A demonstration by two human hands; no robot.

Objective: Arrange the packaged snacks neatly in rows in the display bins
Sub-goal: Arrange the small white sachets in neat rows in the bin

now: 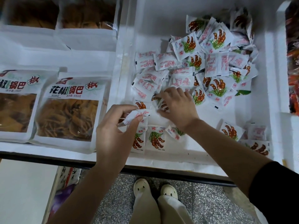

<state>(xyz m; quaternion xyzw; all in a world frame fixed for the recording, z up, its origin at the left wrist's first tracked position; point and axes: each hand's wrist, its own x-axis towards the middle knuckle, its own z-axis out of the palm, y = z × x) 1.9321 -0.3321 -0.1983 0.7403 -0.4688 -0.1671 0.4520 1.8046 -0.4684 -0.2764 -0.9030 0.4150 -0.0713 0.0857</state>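
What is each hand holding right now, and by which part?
Left hand pinches a snack packet by its crimped end; right hand grips a second packet by one side.

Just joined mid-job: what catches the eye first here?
A loose heap of small white snack packets printed with brown pods sprawls across the white foam bin. At its near edge the left hand pinches one white packet and the right hand reaches into the heap. Large white bags of golden crisps lie to the left.
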